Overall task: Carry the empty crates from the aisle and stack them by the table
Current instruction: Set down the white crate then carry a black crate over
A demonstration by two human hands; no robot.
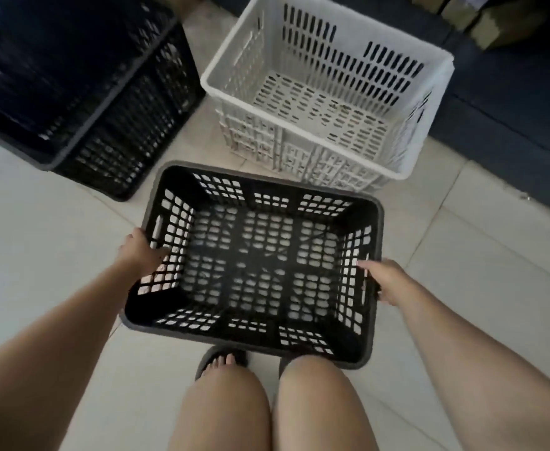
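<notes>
An empty black slotted crate point(254, 265) hangs in front of my knees above the tiled floor. My left hand point(140, 252) grips its left rim, fingers curled over the edge. On the right rim my right hand point(382, 281) holds on, thumb lying along the inside wall. Just beyond it an empty white slotted crate point(325, 92) stands on the floor. A larger black crate point(81, 92) sits at the upper left, blurred.
Pale floor tiles point(481, 242) spread to both sides. A dark low unit or wall point(511, 102) runs along the right behind the white crate. Cardboard boxes point(481, 21) sit at the top right. My sandalled foot point(223, 359) shows under the held crate.
</notes>
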